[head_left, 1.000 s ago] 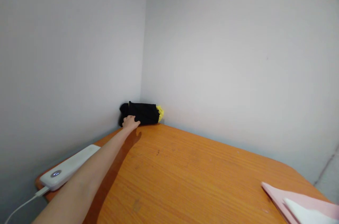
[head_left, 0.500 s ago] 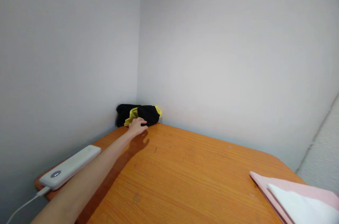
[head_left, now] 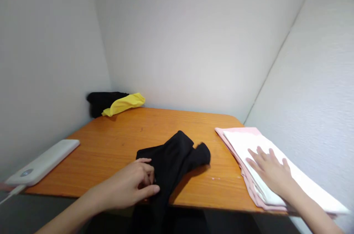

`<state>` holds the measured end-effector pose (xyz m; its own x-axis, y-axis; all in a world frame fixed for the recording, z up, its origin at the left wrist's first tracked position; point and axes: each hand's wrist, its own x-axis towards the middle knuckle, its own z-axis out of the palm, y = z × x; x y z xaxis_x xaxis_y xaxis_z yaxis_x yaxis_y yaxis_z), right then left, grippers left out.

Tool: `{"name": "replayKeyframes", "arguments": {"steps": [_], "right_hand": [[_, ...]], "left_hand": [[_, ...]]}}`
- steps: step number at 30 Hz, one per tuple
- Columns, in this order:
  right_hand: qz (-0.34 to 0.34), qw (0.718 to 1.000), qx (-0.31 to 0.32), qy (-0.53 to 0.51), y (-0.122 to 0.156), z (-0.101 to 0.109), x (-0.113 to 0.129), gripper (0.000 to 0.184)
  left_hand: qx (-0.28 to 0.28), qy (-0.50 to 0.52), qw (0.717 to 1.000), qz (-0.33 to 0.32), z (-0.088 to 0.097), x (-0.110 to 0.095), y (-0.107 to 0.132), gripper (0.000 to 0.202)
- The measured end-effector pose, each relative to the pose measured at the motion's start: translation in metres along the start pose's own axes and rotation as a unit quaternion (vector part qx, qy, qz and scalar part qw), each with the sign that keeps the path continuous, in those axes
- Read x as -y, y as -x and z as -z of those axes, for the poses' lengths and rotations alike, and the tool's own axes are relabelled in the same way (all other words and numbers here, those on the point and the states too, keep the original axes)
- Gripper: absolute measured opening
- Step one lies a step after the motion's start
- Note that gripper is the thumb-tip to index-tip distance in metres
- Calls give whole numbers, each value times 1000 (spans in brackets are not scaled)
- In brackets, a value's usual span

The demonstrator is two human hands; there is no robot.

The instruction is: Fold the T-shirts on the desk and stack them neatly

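Observation:
A crumpled black cloth [head_left: 173,160] lies at the table's near edge, with part of it hanging over the front. My left hand [head_left: 136,182] is closed on its left side, fingers curled into the fabric. At the right, my right hand [head_left: 272,169] rests with spread fingers on a folded white cloth [head_left: 246,143]. Under that white piece is a folded pink cloth [head_left: 221,134], its edge showing along the left and back. Both folded pieces reach the front edge of the table.
In the far left corner sit another black cloth [head_left: 101,103] and a yellow cloth [head_left: 124,104]. A white oblong device [head_left: 47,162] with a cable lies along the left edge of the wooden table [head_left: 171,117]. Walls stand at the left, back and right.
My left hand has drawn back from the corner pile to the near edge, bringing a black cloth. More yellow shows in the pile. My right hand has come into view on the white cloth.

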<state>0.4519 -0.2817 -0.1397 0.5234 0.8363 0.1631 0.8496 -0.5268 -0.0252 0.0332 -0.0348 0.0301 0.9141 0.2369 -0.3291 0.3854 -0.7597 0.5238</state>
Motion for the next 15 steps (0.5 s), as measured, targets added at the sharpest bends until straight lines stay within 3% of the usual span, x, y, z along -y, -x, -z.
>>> {"name": "replayKeyframes", "arguments": {"steps": [3, 7, 11, 13, 15], "right_hand": [[51, 994, -1, -93, 0, 44, 50, 49], [149, 940, 85, -294, 17, 84, 117, 35], [204, 897, 136, -368, 38, 95, 153, 40], [221, 886, 146, -381, 43, 96, 163, 41], [228, 885, 142, -379, 42, 95, 172, 33]], "left_hand": [[6, -37, 999, 16, 2, -3, 9, 44], [-6, -135, 991, 19, 2, 11, 9, 36], [-100, -255, 962, 22, 4, 25, 8, 19], [-168, -292, 941, 22, 2, 15, 9, 15], [-202, -284, 937, 5, -7, -8, 10, 16]]}}
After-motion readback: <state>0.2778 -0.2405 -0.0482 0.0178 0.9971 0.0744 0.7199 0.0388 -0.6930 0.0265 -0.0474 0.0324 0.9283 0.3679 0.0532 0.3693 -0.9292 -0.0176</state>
